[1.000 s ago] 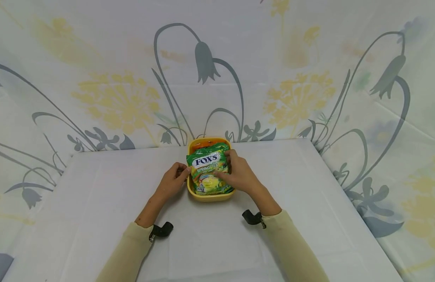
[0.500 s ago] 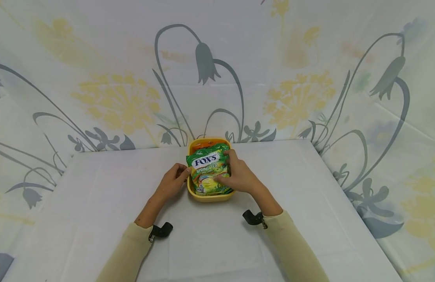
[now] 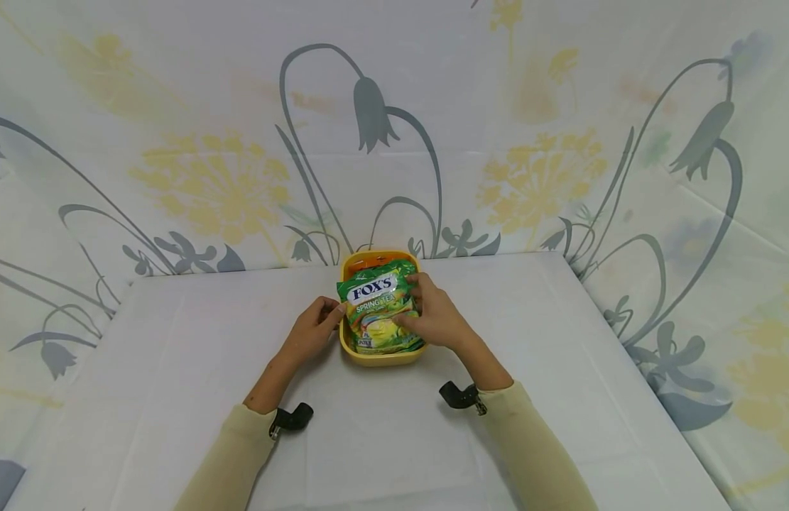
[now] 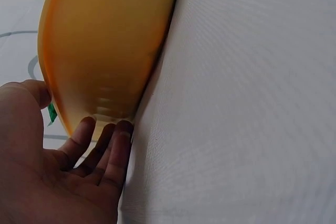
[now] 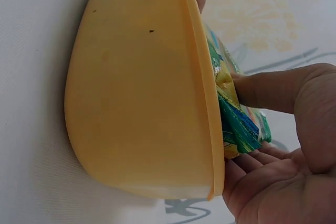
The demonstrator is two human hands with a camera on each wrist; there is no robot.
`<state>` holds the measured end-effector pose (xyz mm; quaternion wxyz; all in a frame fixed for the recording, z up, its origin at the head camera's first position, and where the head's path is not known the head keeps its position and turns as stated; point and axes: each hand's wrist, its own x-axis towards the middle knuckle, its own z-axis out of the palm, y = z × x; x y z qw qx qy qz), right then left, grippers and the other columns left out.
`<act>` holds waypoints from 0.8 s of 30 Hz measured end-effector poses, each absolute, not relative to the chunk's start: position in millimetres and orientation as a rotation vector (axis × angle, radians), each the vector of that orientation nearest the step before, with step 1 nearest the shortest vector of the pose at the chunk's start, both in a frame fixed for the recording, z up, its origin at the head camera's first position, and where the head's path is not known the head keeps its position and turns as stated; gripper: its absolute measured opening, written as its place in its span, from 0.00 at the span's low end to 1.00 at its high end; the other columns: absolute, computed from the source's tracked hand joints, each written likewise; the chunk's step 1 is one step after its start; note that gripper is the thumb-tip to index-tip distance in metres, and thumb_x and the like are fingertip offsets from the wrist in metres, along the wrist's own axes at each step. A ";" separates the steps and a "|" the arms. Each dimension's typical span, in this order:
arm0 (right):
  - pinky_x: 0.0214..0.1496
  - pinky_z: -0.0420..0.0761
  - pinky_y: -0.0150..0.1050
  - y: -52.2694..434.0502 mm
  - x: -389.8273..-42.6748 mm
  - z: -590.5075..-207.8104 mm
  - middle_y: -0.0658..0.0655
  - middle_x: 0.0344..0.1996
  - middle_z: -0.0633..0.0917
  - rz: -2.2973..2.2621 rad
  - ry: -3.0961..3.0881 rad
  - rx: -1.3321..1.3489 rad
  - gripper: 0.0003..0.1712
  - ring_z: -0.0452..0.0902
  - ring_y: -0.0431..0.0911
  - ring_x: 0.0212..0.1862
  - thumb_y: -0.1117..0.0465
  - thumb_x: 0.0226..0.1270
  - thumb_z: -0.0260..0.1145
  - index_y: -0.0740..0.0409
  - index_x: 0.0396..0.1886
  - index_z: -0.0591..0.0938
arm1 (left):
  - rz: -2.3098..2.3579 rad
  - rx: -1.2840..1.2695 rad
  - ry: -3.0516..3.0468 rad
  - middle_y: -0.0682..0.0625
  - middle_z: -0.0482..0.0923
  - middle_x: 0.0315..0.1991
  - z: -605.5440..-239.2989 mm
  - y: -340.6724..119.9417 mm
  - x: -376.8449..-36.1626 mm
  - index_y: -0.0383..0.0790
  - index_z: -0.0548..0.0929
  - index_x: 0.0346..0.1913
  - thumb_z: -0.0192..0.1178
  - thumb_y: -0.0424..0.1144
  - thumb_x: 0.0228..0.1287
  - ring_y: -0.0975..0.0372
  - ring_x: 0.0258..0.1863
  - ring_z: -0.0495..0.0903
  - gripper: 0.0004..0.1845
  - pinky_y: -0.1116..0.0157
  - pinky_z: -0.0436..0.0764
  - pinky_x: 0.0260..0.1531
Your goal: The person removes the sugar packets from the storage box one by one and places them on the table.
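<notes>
Candy bag tilted slightly since before — pinched by right hand; bowl steadied by left hand, fingers relaxed.

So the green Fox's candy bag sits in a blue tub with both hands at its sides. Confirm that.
Not quite: the tub is yellow, not blue, as the head view shows. The green Fox's candy bag does sit in it, with the left hand and the right hand at its sides.
</notes>
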<state>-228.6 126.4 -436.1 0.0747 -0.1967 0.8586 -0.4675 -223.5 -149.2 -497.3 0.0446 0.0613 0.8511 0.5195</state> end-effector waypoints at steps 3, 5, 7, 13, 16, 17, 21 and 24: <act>0.65 0.81 0.54 127.5 -229.3 -437.3 0.71 0.67 0.78 -1.410 2.571 -0.557 0.42 0.78 0.63 0.69 0.62 0.71 0.73 0.69 0.76 0.62 | 1.587 0.183 2.596 0.38 0.81 0.54 -498.0 -149.3 -223.6 0.34 0.75 0.61 0.51 0.53 0.85 0.51 0.52 0.82 0.24 0.52 0.84 0.57; 0.66 0.80 0.55 128.4 -229.1 -436.8 0.71 0.68 0.77 -1.412 2.574 -0.526 0.41 0.77 0.64 0.69 0.61 0.72 0.73 0.69 0.76 0.64 | 1.580 0.182 2.597 0.39 0.81 0.54 -498.5 -149.6 -223.7 0.34 0.75 0.61 0.51 0.54 0.85 0.51 0.52 0.82 0.24 0.52 0.84 0.57; 0.67 0.79 0.56 129.8 -229.3 -436.2 0.72 0.68 0.77 -1.413 2.585 -0.503 0.40 0.77 0.65 0.69 0.61 0.72 0.73 0.69 0.76 0.65 | 1.574 0.176 2.600 0.39 0.81 0.54 -498.9 -149.7 -224.0 0.34 0.75 0.61 0.51 0.54 0.85 0.52 0.52 0.82 0.24 0.52 0.84 0.57; 0.64 0.82 0.54 134.3 -230.0 -432.2 0.72 0.67 0.78 -1.461 2.596 -0.432 0.38 0.79 0.65 0.67 0.61 0.73 0.72 0.69 0.75 0.67 | 1.573 0.182 2.616 0.39 0.82 0.53 -498.6 -149.8 -223.7 0.35 0.76 0.60 0.52 0.53 0.85 0.52 0.51 0.82 0.23 0.52 0.84 0.56; 0.60 0.85 0.51 137.6 -230.2 -429.5 0.70 0.64 0.81 -1.508 2.589 -0.391 0.36 0.82 0.62 0.63 0.62 0.73 0.72 0.69 0.75 0.69 | 1.576 0.183 2.617 0.39 0.82 0.53 -498.2 -149.6 -223.2 0.35 0.77 0.60 0.52 0.54 0.84 0.52 0.51 0.83 0.23 0.52 0.84 0.55; 0.58 0.86 0.50 139.0 -230.7 -428.8 0.69 0.63 0.82 -1.528 2.586 -0.381 0.36 0.83 0.61 0.62 0.63 0.73 0.72 0.69 0.75 0.69 | 1.577 0.183 2.617 0.39 0.82 0.53 -498.0 -149.6 -223.0 0.35 0.77 0.60 0.52 0.54 0.85 0.52 0.51 0.83 0.24 0.52 0.84 0.55; 0.53 0.87 0.47 146.1 -233.6 -427.5 0.69 0.60 0.84 -1.639 2.556 -0.362 0.34 0.86 0.59 0.58 0.65 0.74 0.71 0.70 0.74 0.70 | 1.582 0.187 2.615 0.39 0.82 0.52 -497.2 -149.6 -222.5 0.35 0.77 0.60 0.52 0.54 0.85 0.52 0.50 0.83 0.23 0.53 0.84 0.54; 0.50 0.88 0.43 152.2 -236.8 -428.1 0.70 0.60 0.84 -1.728 2.518 -0.351 0.33 0.86 0.60 0.56 0.67 0.75 0.70 0.70 0.75 0.70 | 1.585 0.191 2.615 0.39 0.82 0.51 -496.6 -149.7 -222.4 0.34 0.77 0.60 0.52 0.53 0.85 0.52 0.50 0.83 0.23 0.53 0.83 0.53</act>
